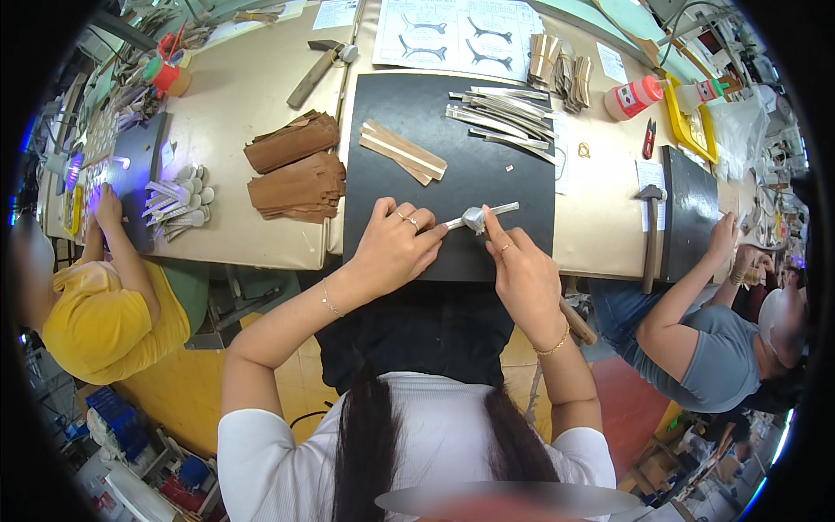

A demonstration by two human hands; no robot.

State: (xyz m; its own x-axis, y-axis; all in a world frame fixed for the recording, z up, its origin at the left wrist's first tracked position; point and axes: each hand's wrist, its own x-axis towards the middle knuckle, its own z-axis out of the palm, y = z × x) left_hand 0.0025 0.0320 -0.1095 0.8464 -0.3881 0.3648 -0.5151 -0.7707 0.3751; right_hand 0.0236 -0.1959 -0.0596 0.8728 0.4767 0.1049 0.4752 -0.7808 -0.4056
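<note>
On the black board, my left hand is closed, its fingertips pinching the left end of a narrow pale strip. My right hand wraps round a hammer; its metal head rests over the strip, and the wooden handle runs back under my wrist. The right forefinger touches the strip beside the hammer head. Beyond my hands lie several flat tan and cream strips, crossed over each other. A spread pile of thin silvery-white strips covers the board's far right.
Two stacks of brown leather pieces sit left of the board, with another hammer beyond. A printed drawing sheet lies behind. At right are a pink bottle, yellow tray and third hammer. Co-workers sit on both sides.
</note>
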